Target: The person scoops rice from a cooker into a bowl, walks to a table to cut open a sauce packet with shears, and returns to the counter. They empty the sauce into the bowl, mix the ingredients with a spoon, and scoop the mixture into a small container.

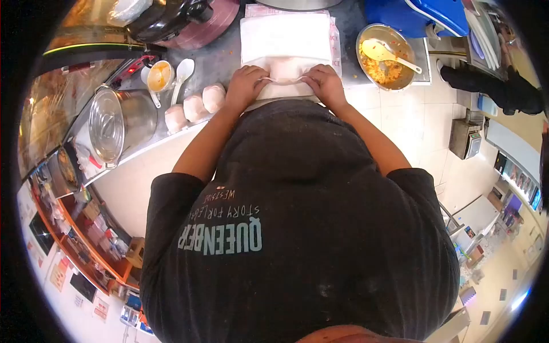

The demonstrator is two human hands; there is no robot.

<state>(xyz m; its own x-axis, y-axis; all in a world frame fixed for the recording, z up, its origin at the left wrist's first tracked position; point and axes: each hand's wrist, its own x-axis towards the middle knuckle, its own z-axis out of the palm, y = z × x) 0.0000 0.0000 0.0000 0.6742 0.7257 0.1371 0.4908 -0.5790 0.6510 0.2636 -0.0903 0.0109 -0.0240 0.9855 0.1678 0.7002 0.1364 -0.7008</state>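
At the counter's front edge, my left hand (247, 87) and my right hand (326, 84) pinch the two sides of a paper wrapper (286, 80). The paper is folded over a rounded lump (285, 67) between them, and what lies inside is hidden. Beyond it is a stack of white paper sheets (285, 37), with red-printed paper showing around its edges. Left of my left hand stand several paper-wrapped bundles (194, 107) in a row. To the right of my right hand, a metal bowl (362, 52) holds orange-yellow food that looks like rice, with a yellow serving spoon (380, 51) in it.
On the left are a lidded metal pot (134, 114), a small tub of orange sauce (160, 76) and a white spoon (183, 73). A black pot (166, 20) stands at the back left, a blue cooler box (417, 17) at the back right. Someone's dark-clothed legs (486, 86) show at right.
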